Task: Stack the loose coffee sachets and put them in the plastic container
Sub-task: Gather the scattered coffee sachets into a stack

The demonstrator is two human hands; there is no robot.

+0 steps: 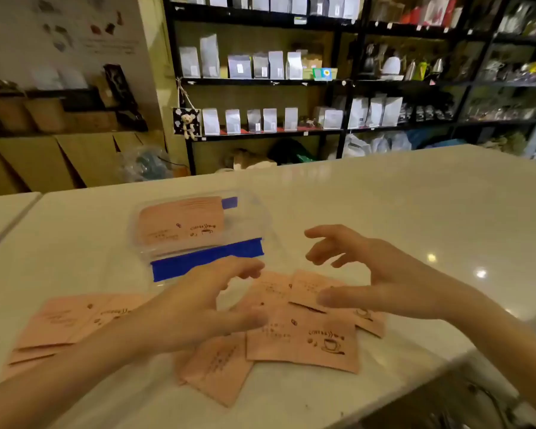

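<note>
Over the counter [384, 196], left hand [195, 305] and right hand [381, 274] hover, fingers apart, empty. Sachets [304, 332] lie scattered beneath; container [198, 230] at 11 o'clock. Gathering step; next, likely sweep sachets together.

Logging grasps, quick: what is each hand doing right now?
Left hand: open, empty, above the loose coffee sachets.
Right hand: open, empty.

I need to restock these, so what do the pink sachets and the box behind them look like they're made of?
The pink sachets look like matte paper, possibly lined: flat, crisp-edged, no glare, with dark printed coffee drawings. The container looks like clear glossy plastic: the sachets inside show through its walls, and its rim catches light. The blue strip along its near edge is opaque; whether tape or a moulded clip I cannot tell.
</note>
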